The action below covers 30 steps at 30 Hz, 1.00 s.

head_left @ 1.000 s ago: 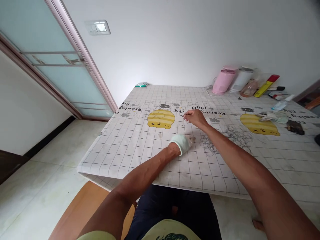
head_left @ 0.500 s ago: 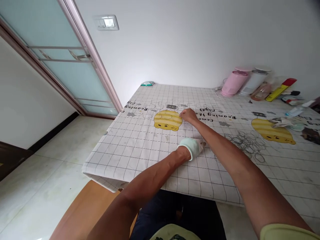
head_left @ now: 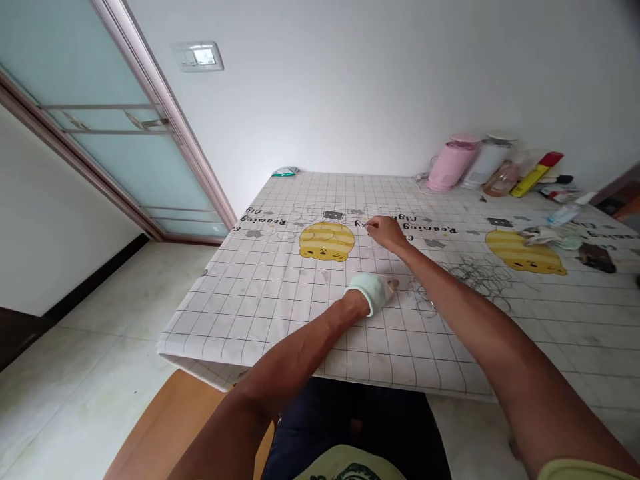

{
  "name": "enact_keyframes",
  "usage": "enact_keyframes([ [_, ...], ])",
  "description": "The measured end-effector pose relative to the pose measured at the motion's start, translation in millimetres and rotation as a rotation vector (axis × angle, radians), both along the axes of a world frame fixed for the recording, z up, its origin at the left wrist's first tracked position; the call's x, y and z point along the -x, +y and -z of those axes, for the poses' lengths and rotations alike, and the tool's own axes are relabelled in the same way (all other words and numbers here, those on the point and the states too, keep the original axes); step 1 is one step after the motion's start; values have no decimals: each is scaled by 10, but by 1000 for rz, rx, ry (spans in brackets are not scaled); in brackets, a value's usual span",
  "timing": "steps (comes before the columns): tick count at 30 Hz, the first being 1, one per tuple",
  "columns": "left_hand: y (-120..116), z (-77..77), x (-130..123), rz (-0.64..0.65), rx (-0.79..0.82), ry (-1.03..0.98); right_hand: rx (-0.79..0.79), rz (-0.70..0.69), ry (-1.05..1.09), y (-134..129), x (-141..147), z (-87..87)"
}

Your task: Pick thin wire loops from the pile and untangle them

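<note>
My right hand (head_left: 387, 233) is bare and hovers just right of the printed yellow bear on the tablecloth (head_left: 280, 293). Its thumb and fingers are pinched together at a tiny dark item too small to name. My left hand (head_left: 376, 292), in a pale glove with a mint cuff, rests low on the cloth with its fingers drawn together. What it may hold is hidden. A tangled pile of thin dark wire-like rings (head_left: 473, 277) lies to the right, partly behind my right forearm. Toward the far left, thin rings (head_left: 300, 212) lie spread out over the print.
Against the wall stand a pink cylinder (head_left: 453, 163), a white cylinder (head_left: 487, 163) and a yellow tube with a red cap (head_left: 537, 175). A pale glove (head_left: 555, 235) lies at the right near a dark object (head_left: 596, 257). A green-white packet (head_left: 285, 171) sits at the back left corner.
My right hand has drawn back rightward from the printed bear's edge, still pinched. My left hand has stayed in about the same place on the cloth. The view has turned slightly right.
</note>
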<state>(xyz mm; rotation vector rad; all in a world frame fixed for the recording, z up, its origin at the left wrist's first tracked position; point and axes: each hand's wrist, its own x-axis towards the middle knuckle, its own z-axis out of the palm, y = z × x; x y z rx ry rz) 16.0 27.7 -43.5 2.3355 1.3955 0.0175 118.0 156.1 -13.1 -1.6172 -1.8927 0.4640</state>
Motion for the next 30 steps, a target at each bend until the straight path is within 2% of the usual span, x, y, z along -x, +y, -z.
enact_keyframes([
  [4, -67, -90, 27, -8, -18, -4, 10, 4, 28, -362, -685, -100],
  [8, -43, -73, 39, -14, -12, -4, 61, 66, 101, -785, -1459, -172],
  [12, -8, -23, 62, -70, 13, -27, 87, 124, 10, -1229, -1916, -191],
  [14, -5, -11, 82, -71, 10, -62, 57, 103, -113, -1408, -1982, -165],
  [17, -17, -20, 104, -90, 14, -128, -17, -17, -350, -1554, -1968, -103],
  [21, -56, -82, 103, -139, 44, -148, -109, -88, -643, -1519, -1934, -8],
  [25, -96, -155, 95, -150, 55, -143, -191, -270, -820, -1414, -1950, 69],
  [30, -102, -163, 107, -134, 58, -130, -321, -377, -888, -1443, -2037, 38],
])
